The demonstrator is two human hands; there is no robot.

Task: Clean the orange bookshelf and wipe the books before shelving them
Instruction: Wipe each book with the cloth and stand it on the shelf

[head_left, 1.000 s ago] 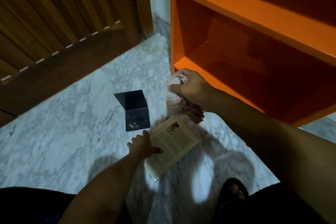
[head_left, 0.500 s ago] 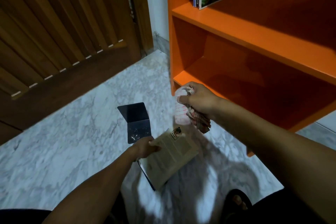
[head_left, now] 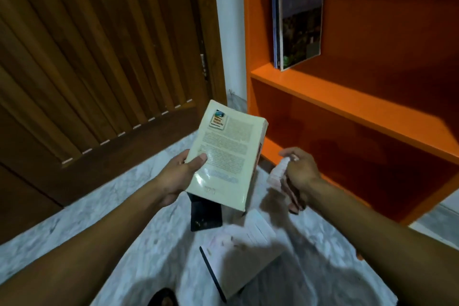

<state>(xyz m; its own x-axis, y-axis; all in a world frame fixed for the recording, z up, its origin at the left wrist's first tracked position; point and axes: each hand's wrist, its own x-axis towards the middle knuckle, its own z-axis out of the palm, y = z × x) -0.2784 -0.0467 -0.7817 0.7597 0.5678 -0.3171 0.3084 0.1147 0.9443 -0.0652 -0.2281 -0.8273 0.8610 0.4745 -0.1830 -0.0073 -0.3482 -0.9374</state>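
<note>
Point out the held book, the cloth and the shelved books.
held book [head_left: 224, 154]: head view, back cover.
cloth [head_left: 277, 172]: head view, pale bunched part.
shelved books [head_left: 299, 15]: head view, front cover.

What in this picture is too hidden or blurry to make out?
Head view only:
- Cloth: blurred by motion, partly hidden in the right hand.
- Book text: too small to read.
- Dark object on the floor: partly covered by the book.
- Shelved books: tops cut off by the frame.

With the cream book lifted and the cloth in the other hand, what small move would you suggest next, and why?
Probably bring the right hand with its cloth across onto the cream paperback. The left hand holds it cover-up off the floor, beside the cloth but apart, so it looks unwiped and not ready for the orange bookshelf.
</note>
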